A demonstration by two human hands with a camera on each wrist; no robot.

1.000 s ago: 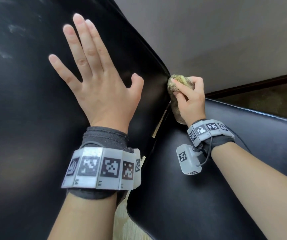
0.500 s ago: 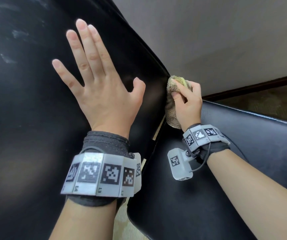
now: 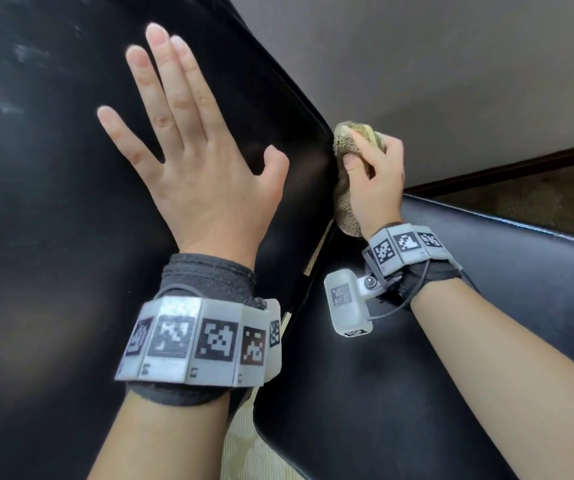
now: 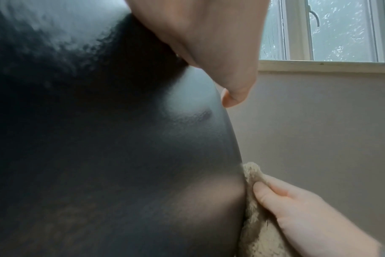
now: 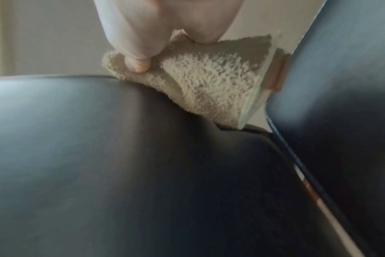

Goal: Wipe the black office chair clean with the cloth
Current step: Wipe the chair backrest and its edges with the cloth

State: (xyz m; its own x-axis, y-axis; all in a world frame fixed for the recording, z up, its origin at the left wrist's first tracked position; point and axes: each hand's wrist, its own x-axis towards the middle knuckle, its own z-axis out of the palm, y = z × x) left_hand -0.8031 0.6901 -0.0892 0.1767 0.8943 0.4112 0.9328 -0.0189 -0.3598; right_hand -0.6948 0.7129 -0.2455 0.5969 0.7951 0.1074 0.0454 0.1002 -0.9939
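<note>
The black office chair's backrest fills the left of the head view, and its seat lies at lower right. My left hand lies flat on the backrest with fingers spread and straight. My right hand grips a bunched beige terry cloth against the backrest's right edge, just above the gap to the seat. The left wrist view shows the cloth pressed on that edge. In the right wrist view the cloth hangs down onto the seat's rear edge.
A plain beige wall stands behind the chair, with a dark baseboard and carpet at right. Pale smudges mark the upper backrest. A window shows in the left wrist view.
My right hand with the cloth has slid a little down and toward me along the backrest's edge. The left hand stays flat on the backrest.
</note>
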